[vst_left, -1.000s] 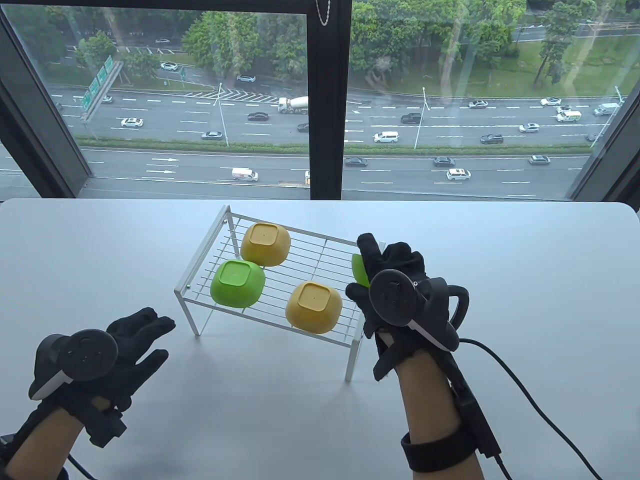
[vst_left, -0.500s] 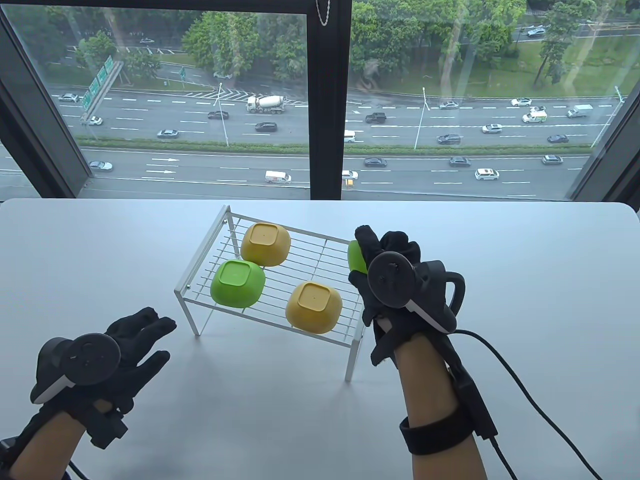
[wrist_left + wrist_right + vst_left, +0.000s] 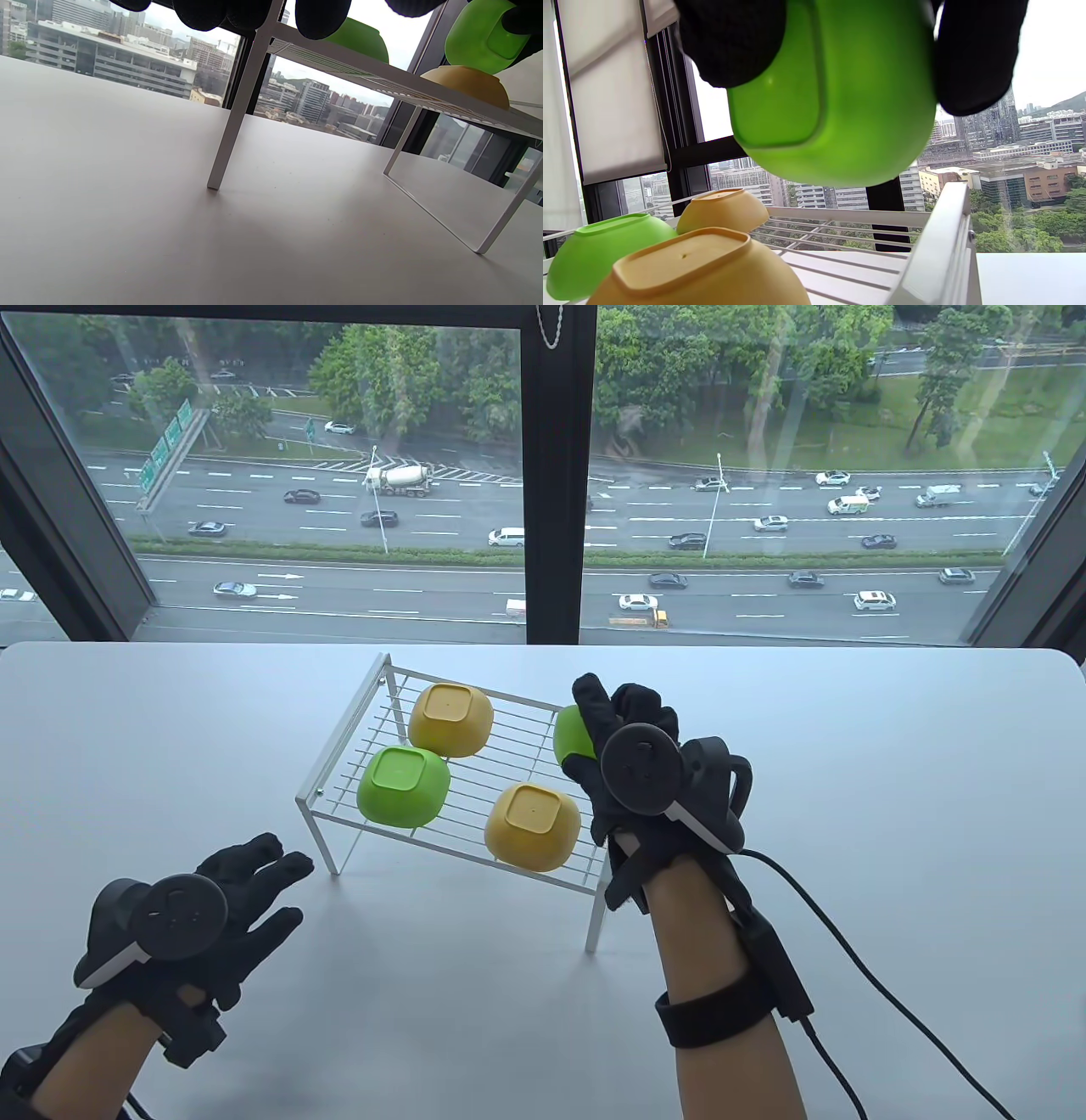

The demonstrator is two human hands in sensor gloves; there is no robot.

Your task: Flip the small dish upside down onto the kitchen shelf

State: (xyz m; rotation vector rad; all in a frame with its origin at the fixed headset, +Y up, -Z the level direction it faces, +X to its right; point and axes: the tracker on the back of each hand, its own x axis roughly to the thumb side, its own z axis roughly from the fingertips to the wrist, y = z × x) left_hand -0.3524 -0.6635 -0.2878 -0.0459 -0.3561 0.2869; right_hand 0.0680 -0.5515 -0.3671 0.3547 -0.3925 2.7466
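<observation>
Small green dish (image 3: 835,97) is glossy plastic, rounded walls, squarish flat base panel. My right hand (image 3: 632,768) holds it in the air above the right rear part of the wire shelf (image 3: 475,806), tipped on its side, base panel facing left in the right wrist view. It is clear of the rack surface there; I see window and buildings between dish and wires. Gloved fingers (image 3: 975,55) clamp it from both sides. In the table view only a green sliver (image 3: 573,734) shows past the thumb; the rest sits behind the glove and tracker. In the left wrist view it shows top right (image 3: 483,38), partly cut by the frame edge and a fingertip. I can't see the dish's mouth in any view.

Three dishes sit upside down on the shelf: yellow rear-left (image 3: 450,718), green front-left (image 3: 403,785), yellow front-middle (image 3: 532,825). The green and the rear yellow look touching or nearly so; can't tell which.

My left hand (image 3: 208,912) is over the white tabletop (image 3: 891,814), near the shelf's front-left leg (image 3: 235,114), fingers spread and loose, holding nothing. Only its fingertips (image 3: 320,17) show in the left wrist view, cut off at the top edge. A cable (image 3: 857,937) trails from my right wrist across the tabletop.
</observation>
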